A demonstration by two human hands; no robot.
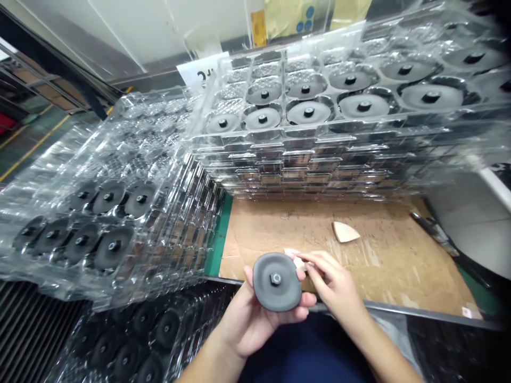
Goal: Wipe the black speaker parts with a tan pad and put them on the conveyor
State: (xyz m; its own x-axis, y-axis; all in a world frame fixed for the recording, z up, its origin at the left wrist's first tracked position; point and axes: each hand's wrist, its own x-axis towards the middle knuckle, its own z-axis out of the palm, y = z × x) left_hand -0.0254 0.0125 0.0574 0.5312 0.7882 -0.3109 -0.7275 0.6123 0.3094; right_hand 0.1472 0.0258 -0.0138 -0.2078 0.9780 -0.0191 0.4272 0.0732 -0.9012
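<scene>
A dark grey rounded-square disc with a short black post at its centre rests in my left hand, post side facing up, fingers and thumb around its edge. My right hand pinches a small cream-white pad at the disc's upper right rim. Part of that pad is hidden behind the disc and my fingers. A similar cream-white triangular pad lies on the cardboard sheet, beyond my right hand.
Stacked clear plastic trays holding similar discs stand behind the cardboard. More tray stacks rise at the left, and another tray of discs sits low at the lower left. A black-handled cutter-like tool lies at the right.
</scene>
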